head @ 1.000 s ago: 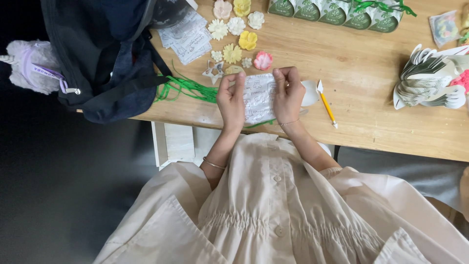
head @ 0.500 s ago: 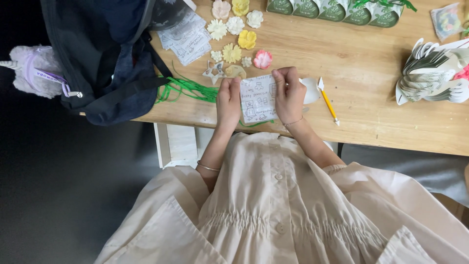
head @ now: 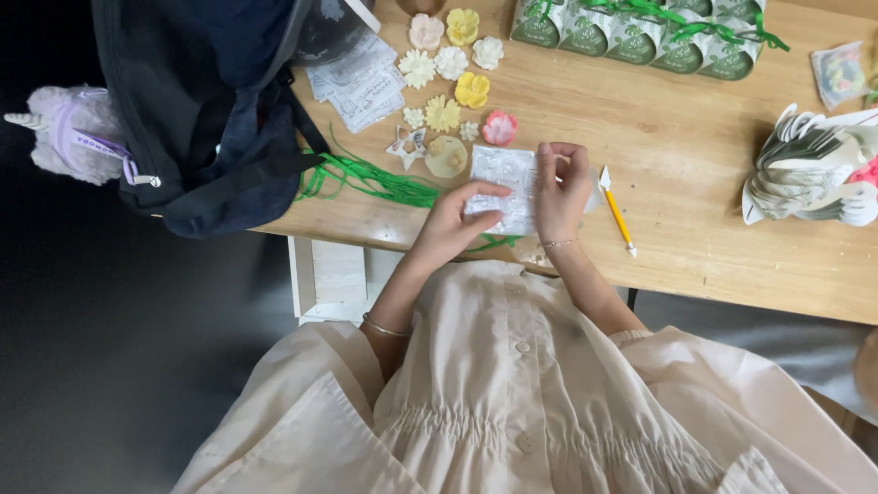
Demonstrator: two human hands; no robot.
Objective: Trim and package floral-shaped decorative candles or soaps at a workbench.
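Hands meet at frame centre on a small clear packet (head: 503, 187): the left hand (head: 455, 222) pinches its lower left edge, the right hand (head: 561, 187) grasps its right side. What the packet holds cannot be made out. Paper flowers (head: 450, 64) lie loose above it, green boxes (head: 640, 37) at the top, a yellow pencil (head: 616, 211) just right.
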